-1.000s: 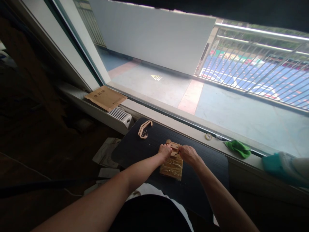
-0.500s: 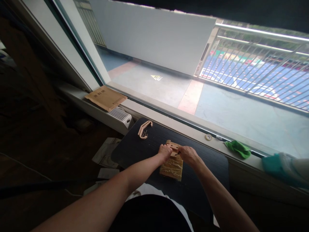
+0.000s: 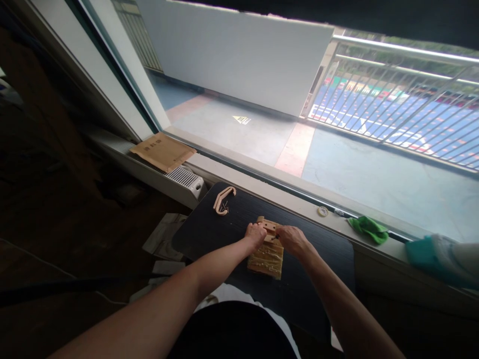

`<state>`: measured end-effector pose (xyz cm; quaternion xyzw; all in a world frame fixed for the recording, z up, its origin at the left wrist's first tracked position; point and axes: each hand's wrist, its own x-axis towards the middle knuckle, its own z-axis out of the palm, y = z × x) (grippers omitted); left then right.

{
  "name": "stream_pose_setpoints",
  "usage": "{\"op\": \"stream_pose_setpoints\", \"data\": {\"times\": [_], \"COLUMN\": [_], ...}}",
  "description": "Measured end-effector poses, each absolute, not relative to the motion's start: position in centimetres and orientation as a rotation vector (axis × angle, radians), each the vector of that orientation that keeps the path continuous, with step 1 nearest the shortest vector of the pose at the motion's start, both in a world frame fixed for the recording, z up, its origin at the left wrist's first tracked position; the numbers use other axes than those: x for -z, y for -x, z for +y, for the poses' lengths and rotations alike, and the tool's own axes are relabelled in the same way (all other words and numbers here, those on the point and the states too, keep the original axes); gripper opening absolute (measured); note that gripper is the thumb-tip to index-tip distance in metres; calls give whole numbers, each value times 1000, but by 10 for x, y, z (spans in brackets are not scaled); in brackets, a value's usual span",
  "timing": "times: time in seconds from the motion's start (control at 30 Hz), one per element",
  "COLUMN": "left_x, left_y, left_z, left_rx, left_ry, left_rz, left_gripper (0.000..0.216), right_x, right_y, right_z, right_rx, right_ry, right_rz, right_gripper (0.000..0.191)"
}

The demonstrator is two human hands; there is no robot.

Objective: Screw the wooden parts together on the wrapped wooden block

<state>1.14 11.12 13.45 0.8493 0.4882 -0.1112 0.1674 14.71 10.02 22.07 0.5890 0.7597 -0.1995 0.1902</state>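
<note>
A light wooden piece with dark holes (image 3: 270,226) lies at the far end of a rough yellowish block (image 3: 265,262) on the black table. My left hand (image 3: 256,236) is closed on the left side of the wooden piece, pressing it. From the right, my right hand (image 3: 293,239) closes around a small dark tool (image 3: 276,237) at the wood's right edge; most of the tool is hidden by the fingers, so its kind is unclear. Farther left sit a bent wooden handle (image 3: 220,198) and several small screws (image 3: 224,207).
Beyond the black table (image 3: 310,279) runs a window sill with a tape roll (image 3: 322,212), a green cloth (image 3: 368,230) and a teal object (image 3: 424,257). On a white radiator (image 3: 187,182) at left rests a brown envelope (image 3: 163,151). Papers (image 3: 164,234) lie below the table's left edge.
Both hands stay at the wooden piece, in nearly the same pose. The view has shifted very slightly.
</note>
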Motion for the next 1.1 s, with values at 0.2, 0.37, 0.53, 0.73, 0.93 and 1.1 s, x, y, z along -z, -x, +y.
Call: {"op": "stream_pose_setpoints", "data": {"times": [0.2, 0.37, 0.53, 0.73, 0.93, 1.1], "left_x": [-133, -130, -130, -133, -134, -136], "left_y": [-12, -12, -11, -11, -11, -11], "left_z": [111, 111, 110, 111, 111, 110], "left_rx": [322, 308, 301, 307, 316, 319], "left_ry": [-2422, -2438, -2443, -2435, -2438, -2439], "left_rz": [1408, 1414, 1411, 1401, 1416, 1407], "left_gripper": [21, 21, 23, 22, 21, 23], "right_x": [-219, -229, -232, -221, -229, -225], "right_y": [-145, -144, -145, -148, -144, -142], "right_z": [98, 96, 99, 100, 100, 103], "right_rx": [547, 518, 533, 539, 514, 531], "right_ry": [-1678, -1679, -1652, -1690, -1672, -1654], "right_rz": [2118, 2108, 2108, 2063, 2095, 2098], "right_gripper": [30, 27, 25, 27, 26, 29]}}
